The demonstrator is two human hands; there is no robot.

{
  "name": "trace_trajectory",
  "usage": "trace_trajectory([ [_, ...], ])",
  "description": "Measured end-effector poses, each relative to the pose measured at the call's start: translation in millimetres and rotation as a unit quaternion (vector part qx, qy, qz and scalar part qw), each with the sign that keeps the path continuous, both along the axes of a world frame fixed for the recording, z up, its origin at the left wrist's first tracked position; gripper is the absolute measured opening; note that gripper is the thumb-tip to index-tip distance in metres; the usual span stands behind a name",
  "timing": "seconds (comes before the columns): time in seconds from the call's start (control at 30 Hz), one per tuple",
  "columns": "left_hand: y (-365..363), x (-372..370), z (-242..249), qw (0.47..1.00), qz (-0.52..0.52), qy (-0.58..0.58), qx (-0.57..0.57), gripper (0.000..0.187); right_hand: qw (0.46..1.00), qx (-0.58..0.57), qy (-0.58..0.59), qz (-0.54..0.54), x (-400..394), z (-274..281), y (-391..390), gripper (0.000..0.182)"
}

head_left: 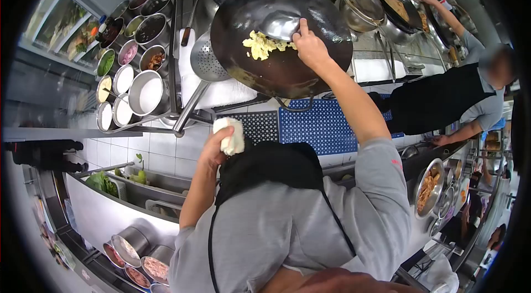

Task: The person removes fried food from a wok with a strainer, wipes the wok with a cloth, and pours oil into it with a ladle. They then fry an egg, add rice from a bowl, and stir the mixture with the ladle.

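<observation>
My right hand (311, 45) is over the large dark wok (238, 74), closed on the side of a shiny metal bowl (281, 26), one finger stretched along it. The bowl is tipped, and its inside is hidden from me. Lumps of yellow scrambled egg (260, 45) lie in the wok beside the bowl and at its lower edge. My left hand (214, 148) is shut around a folded white cloth (229, 134), held in front of my apron, apart from the wok.
A perforated skimmer (209, 58) rests left of the wok, its handle pointing towards me. Metal ingredient pots (148, 93) crowd the left. At the right, a co-worker (442, 97) reaches to another wok (394, 8). Blue matting (315, 127) covers part of the floor.
</observation>
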State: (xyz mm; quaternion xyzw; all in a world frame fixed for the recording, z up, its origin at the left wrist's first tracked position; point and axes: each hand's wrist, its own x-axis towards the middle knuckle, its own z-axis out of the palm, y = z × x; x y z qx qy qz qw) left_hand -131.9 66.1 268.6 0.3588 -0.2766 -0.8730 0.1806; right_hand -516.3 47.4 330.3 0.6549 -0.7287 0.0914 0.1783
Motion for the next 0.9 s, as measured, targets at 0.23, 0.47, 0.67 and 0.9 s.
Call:
trace_trajectory([
  [0.23, 0.6, 25.3, -16.1, 0.989, 0.138, -0.043, -0.024, 0.043, 0.994, -0.108, 0.027, 0.007, -10.9, 31.5, -4.1, 0.016],
  [0.47, -8.9, -6.9, 24.8, 0.995, 0.066, -0.018, -0.071, 0.049, 0.984, -0.144, -0.037, -0.095, -41.6, 16.0, 16.3, 0.008],
  [0.67, -25.2, -32.0, 31.3, 0.995, -0.054, 0.048, -0.072, 0.064, 0.698, -0.313, -0.627, -0.148, -33.3, 34.3, 99.7, 0.018],
  [0.9, -21.2, -112.5, 96.3, 0.927, -0.303, 0.201, -0.089, 0.061, 0.363, -0.548, -0.727, -0.201, -13.3, 20.0, 325.6, 0.007],
])
